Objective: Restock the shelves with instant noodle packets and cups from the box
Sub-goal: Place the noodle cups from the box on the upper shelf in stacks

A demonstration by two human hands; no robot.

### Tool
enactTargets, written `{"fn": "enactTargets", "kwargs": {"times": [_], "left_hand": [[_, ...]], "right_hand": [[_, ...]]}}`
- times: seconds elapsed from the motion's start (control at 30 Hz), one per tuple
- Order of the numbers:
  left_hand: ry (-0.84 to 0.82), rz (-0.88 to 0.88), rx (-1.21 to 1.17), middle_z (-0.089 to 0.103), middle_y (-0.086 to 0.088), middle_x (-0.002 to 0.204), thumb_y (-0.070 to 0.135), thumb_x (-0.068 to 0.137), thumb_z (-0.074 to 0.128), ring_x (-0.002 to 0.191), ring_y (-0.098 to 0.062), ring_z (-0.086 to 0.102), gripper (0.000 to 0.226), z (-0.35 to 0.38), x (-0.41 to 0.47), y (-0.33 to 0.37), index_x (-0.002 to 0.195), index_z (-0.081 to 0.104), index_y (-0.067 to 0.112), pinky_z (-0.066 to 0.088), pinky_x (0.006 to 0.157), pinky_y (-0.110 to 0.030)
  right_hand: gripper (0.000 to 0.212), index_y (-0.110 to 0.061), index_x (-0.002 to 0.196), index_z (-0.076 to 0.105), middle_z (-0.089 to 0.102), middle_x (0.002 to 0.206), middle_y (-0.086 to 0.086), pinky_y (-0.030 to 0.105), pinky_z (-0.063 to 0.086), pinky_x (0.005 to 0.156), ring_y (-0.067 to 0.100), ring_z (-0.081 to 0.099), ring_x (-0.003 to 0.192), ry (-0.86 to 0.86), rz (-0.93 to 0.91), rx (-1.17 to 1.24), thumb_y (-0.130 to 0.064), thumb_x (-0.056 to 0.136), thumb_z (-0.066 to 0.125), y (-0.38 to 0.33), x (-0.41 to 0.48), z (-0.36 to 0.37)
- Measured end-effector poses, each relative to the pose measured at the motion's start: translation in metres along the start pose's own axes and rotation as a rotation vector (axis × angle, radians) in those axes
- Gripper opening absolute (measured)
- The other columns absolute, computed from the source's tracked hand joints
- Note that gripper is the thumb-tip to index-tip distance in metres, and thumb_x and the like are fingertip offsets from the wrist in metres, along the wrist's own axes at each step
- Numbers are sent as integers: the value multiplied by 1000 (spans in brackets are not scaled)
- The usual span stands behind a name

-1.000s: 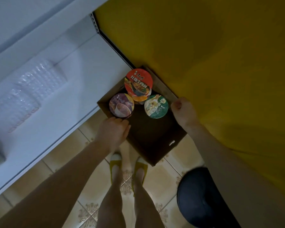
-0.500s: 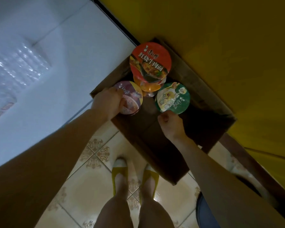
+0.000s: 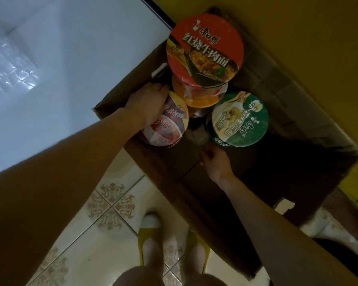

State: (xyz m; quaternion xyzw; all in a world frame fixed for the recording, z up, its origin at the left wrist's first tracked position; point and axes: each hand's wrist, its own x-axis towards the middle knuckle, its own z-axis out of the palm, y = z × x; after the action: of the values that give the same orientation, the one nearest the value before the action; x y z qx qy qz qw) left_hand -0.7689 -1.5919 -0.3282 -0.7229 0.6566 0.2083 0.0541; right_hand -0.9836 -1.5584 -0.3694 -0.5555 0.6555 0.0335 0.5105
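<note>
- Closest to the camera are the person's bare knees, cut off by the bottom edge. Below them are two feet in yellow slippers [image 3: 195,242] on a patterned tile floor [image 3: 112,203].
- Both bare forearms reach forward from the lower corners, and their upper parts run out of view.
- An open cardboard box [image 3: 170,178] stands on the floor ahead of the feet. Its inside is dark, so the bottom is hard to read.
- The right hand [image 3: 217,164] is inside the box, just short of the green cup [image 3: 238,118]. Only its back shows and the fingers are tucked out of sight. I cannot tell whether they are closed or touch the cup.
- The left hand [image 3: 149,104] lies on the purple cup [image 3: 167,126] at the box's left side. Its fingers bend over the far rim and clasp it. The hand covers part of the lid, and the thumb is hidden.
- The green cup stands upright in the box to the right of the purple one, apart from it.
- Behind those two, a red cup [image 3: 205,50] sits on top of an orange cup [image 3: 196,96], whose lid is mostly covered. What lies under the orange one is in shadow.
- A white shelf [image 3: 70,69] runs along the left, beside the box. Shiny clear plastic packs [image 3: 10,65] lie on it at the far left, blurred and cut by the edge.
- A yellow wall [image 3: 298,48] stands behind and to the right of the box.
</note>
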Motion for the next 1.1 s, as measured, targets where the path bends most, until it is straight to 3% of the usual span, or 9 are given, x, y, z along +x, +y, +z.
{"fn": "enactTargets", "kwargs": {"times": [0.23,0.37,0.5,0.6,0.87,1.0,1.1], "left_hand": [[58,52,-16,49,-19,126,21,92,52,119,-34,41,40,-5,-1,0,128,48,4,38,97,-44],[83,39,-167,53,-17,121,16,91,54,115,-32,47,31,-12,0,-2,120,55,5,40,93,-39],[-12,8,-511,58,-10,115,12,92,52,105,-21,55,21,-17,-4,-10,113,53,8,43,71,-21],[-17,-8,-638,58,-3,110,12,94,50,96,-11,54,21,-23,-12,-15,114,50,9,42,63,-14],[253,44,-513,57,6,100,17,94,50,75,2,53,20,-32,-45,-11,113,54,11,36,59,-1],[364,-8,-447,54,6,98,13,92,53,88,-7,49,21,-39,-47,-17,112,55,7,32,62,5],[363,-67,-482,54,7,99,13,90,56,92,-7,49,21,-46,-48,-26,111,56,10,31,63,6]], "right_hand": [[26,0,115,58,63,115,23,42,47,95,35,60,108,-31,71,67,-13,94,49,10,28,20],[26,4,112,58,62,114,26,42,47,94,38,59,107,-24,62,72,-12,94,47,12,38,27],[28,6,113,56,60,116,27,46,46,94,40,58,107,-24,27,70,-12,95,46,10,47,32],[29,6,115,55,59,117,27,47,46,94,40,57,108,-37,1,65,-13,96,45,8,54,36],[33,2,117,54,59,117,23,45,46,93,35,57,107,-63,-10,148,-22,97,44,6,67,40],[35,-2,122,54,58,122,23,41,45,92,25,54,100,-66,-27,180,-25,95,48,5,73,41],[36,-3,125,52,57,125,22,40,45,94,33,56,112,-78,-28,180,-24,96,48,3,74,41]]}}
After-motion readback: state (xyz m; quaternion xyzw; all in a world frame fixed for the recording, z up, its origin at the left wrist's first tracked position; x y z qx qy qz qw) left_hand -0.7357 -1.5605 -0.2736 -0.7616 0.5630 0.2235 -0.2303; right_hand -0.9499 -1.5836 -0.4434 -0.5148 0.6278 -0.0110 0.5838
